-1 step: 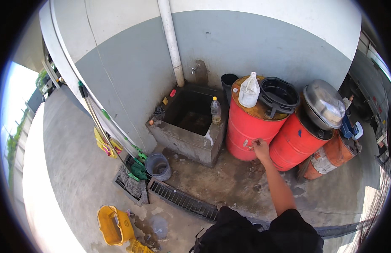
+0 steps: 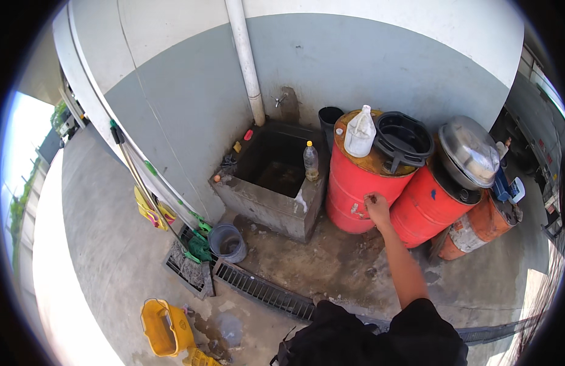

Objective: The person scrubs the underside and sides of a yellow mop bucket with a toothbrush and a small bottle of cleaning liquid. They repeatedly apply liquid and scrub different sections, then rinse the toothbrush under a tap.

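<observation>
- The right hand (image 2: 376,206) reached out to the red round metal drum (image 2: 355,183), fingers curled together against its side.
- The drum stood just beside a concrete water basin (image 2: 264,204).
- The left hand was out of view.

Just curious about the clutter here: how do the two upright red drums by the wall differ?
The left red drum carries a white plastic jug and a black basket; the right red drum is capped by a domed metal lid. The right hand reaches the left drum's side, in front of the gap between them. Both stand upright, side by side, painted red.
</observation>
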`<state>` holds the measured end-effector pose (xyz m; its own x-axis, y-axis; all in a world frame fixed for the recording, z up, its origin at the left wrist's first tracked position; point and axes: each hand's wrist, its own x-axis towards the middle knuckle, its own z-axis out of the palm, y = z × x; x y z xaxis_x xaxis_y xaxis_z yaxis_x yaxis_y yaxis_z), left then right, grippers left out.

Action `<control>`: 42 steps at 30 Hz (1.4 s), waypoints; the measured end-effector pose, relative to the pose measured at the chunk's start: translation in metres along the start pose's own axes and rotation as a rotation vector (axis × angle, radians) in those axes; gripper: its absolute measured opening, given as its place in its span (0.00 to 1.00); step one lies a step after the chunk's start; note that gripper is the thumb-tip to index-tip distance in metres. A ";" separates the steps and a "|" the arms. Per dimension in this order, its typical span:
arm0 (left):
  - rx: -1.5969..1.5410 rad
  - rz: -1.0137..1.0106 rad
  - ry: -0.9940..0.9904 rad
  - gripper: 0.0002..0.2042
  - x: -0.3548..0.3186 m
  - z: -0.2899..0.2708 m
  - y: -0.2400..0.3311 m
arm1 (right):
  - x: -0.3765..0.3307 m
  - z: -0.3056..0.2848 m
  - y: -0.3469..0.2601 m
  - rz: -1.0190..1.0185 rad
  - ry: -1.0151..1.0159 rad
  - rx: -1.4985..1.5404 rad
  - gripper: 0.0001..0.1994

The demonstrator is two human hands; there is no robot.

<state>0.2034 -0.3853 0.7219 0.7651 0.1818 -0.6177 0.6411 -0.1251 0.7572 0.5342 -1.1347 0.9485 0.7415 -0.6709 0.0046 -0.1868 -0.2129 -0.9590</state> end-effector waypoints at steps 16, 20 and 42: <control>-0.164 -0.238 0.134 0.15 0.122 0.022 0.134 | 0.372 0.086 -0.141 -0.151 0.490 -0.786 0.47; -0.200 -0.295 0.150 0.14 0.170 -0.014 0.154 | 0.371 0.096 -0.138 -0.116 0.633 -0.776 0.37; 0.437 0.696 -0.109 0.11 0.643 0.190 0.841 | 0.526 0.369 -0.291 -0.235 0.184 -0.466 0.27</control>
<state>1.2455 -0.5585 0.9210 0.9828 -0.1700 -0.0723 -0.0328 -0.5457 0.8374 1.2169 -1.1636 1.1254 0.6806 -0.6717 0.2925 -0.3264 -0.6355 -0.6998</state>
